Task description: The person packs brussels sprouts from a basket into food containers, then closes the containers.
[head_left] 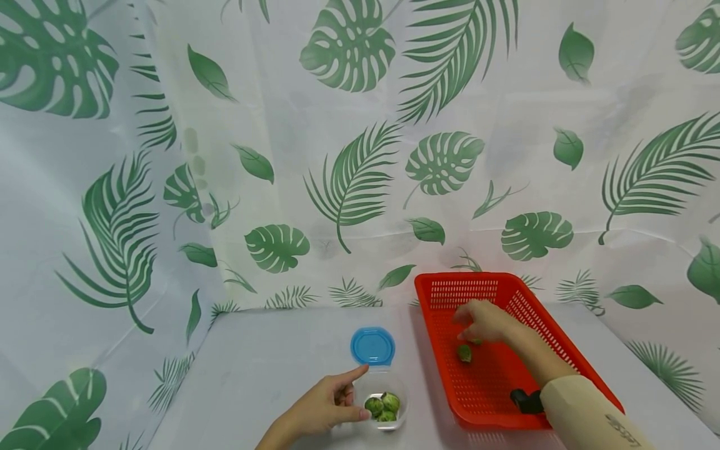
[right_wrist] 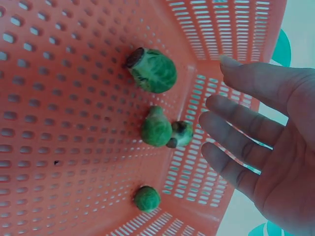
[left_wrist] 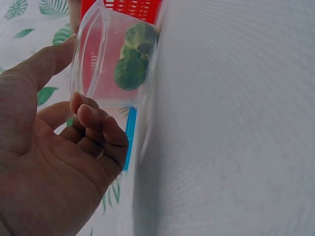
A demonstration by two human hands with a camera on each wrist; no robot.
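A small clear plastic container [head_left: 400, 390] holds green Brussels sprouts [head_left: 389, 401]. My left hand [head_left: 323, 403] is beside it, index finger extended toward the blue lid and thumb at the near rim; the remaining fingers curl loosely without gripping. In the left wrist view, the thumb and fingertips lie close to the rim of the container [left_wrist: 110, 88]; contact is unclear. My right hand [head_left: 485, 322] is inside the red basket [head_left: 458, 400], above the sprouts. Several Brussels sprouts [right_wrist: 156, 127] lie in the basket, apart from my right hand [right_wrist: 275, 142], whose fingers are spread and hold nothing.
The blue lid [head_left: 373, 345] lies on the white table [head_left: 270, 362] just behind the container. A leaf-printed sheet [head_left: 337, 156] hangs behind and at the sides. A black device [head_left: 527, 401] is on the right wrist, over the basket's near side.
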